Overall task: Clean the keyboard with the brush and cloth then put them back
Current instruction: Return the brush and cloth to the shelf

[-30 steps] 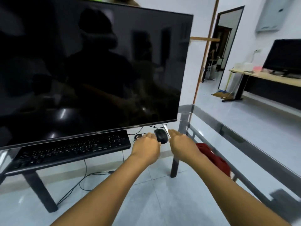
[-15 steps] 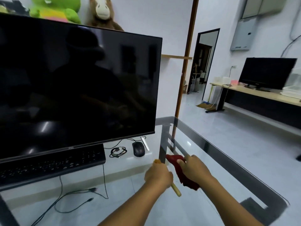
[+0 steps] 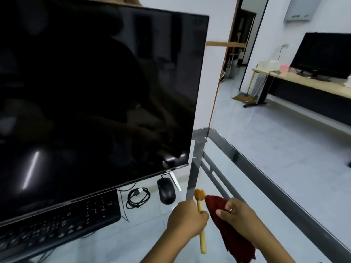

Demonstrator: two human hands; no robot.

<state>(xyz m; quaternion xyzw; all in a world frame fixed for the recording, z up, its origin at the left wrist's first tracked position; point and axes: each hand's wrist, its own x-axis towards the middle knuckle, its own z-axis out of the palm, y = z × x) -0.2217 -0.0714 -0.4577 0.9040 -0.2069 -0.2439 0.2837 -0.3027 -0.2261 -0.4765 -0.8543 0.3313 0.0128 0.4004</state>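
Over the glass table's (image 3: 266,177) right end, the left hand (image 3: 187,219) has its fingers wrapped round the brush (image 3: 202,242), bristles up. The right hand (image 3: 239,213) pinches the hanging red cloth (image 3: 233,238). At nine o'clock from them lies the keyboard (image 3: 57,224), untouched. I'd judge both tools fetched, with brushing, wiping and returning still to do.

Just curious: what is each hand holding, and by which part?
The left hand grips the brush around the middle of its handle, bristles up. The right hand pinches the red cloth near its top.
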